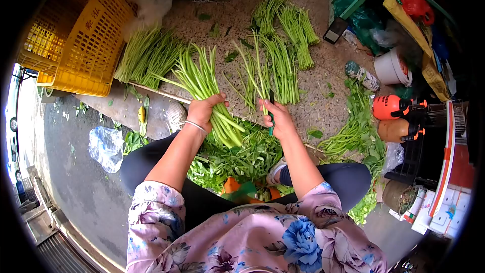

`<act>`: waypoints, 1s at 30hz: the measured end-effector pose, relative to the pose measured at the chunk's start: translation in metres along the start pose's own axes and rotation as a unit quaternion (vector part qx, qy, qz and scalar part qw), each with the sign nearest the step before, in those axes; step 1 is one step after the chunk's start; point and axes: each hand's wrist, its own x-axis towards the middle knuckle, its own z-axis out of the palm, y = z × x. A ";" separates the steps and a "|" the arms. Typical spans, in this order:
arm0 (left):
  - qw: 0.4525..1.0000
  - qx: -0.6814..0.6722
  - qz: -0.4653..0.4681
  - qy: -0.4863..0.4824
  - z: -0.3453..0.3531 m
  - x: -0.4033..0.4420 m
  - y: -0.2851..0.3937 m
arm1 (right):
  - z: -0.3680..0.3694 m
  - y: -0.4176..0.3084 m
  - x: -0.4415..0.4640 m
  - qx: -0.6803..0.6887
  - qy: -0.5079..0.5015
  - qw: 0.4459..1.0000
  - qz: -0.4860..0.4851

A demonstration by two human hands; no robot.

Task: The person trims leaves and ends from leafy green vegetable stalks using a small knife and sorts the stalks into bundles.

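My left hand (202, 112) is closed around a thick bunch of green stalks (199, 77), which look like water spinach. The lower ends of the bunch stick out below my fist, towards the right. A short way to the right, my right hand (279, 118) grips a small knife (271, 129) with a green handle, its dark blade pointing away from me. A few thin stalks (262, 82) rise beside the blade at my right fingers; how firmly they are pinched is hidden. Beneath both hands lies a heap of loose leaves (242, 154).
Stalk piles lie on the ground at left (147, 56) and right (283, 68). A yellow crate (91, 45) stands far left. More leafy greens (356, 129) lie to the right, near a red spray bottle (389, 107) and a white bucket (391, 68). A clear plastic bag (106, 148) rests left.
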 end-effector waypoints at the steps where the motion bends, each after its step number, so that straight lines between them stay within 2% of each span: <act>1: 1.000 0.021 -0.017 0.008 0.001 0.002 -0.004 | 0.002 0.002 -0.008 0.000 -0.003 1.000 -0.002; 3: 0.998 0.026 -0.046 -0.038 0.008 -0.001 -0.007 | 0.010 0.006 -0.025 0.105 -0.115 0.988 0.009; 4: 0.997 0.025 -0.051 -0.055 0.012 0.000 -0.008 | 0.017 0.005 -0.034 0.141 -0.131 0.981 0.014; 8: 0.992 0.009 -0.057 -0.109 0.025 -0.006 -0.008 | 0.029 0.007 -0.054 0.036 -0.078 0.996 -0.007; 11: 0.989 0.000 -0.056 -0.134 0.027 -0.008 -0.008 | 0.030 0.008 -0.061 0.040 -0.090 0.995 -0.002; 14: 0.973 0.034 -0.031 -0.228 0.027 -0.011 -0.007 | 0.032 0.009 -0.067 0.028 -0.102 0.994 0.002; 20: 0.969 0.008 -0.050 -0.241 0.029 -0.023 -0.002 | 0.040 0.013 -0.072 -0.017 -0.063 0.998 -0.002; 22: 0.971 0.002 -0.053 -0.233 0.028 -0.021 -0.001 | 0.042 0.010 -0.064 -0.198 0.049 0.971 -0.122; 23: 0.977 0.020 -0.034 -0.209 0.027 -0.019 -0.002 | 0.045 0.007 -0.059 -0.199 0.049 0.971 -0.122; 25: 0.981 0.039 -0.017 -0.187 0.026 -0.012 -0.008 | 0.057 -0.002 -0.049 -0.193 0.073 0.932 -0.299; 26: 0.977 0.041 0.006 -0.207 0.024 -0.005 -0.014 | 0.063 -0.007 -0.044 -0.215 0.085 0.918 -0.323; 28: 0.972 0.044 0.029 -0.228 0.028 -0.009 -0.012 | 0.074 -0.017 -0.039 -0.220 0.088 0.921 -0.310; 30: 0.979 0.069 0.054 -0.185 0.030 -0.017 -0.010 | 0.073 -0.019 -0.032 -0.265 0.094 0.908 -0.310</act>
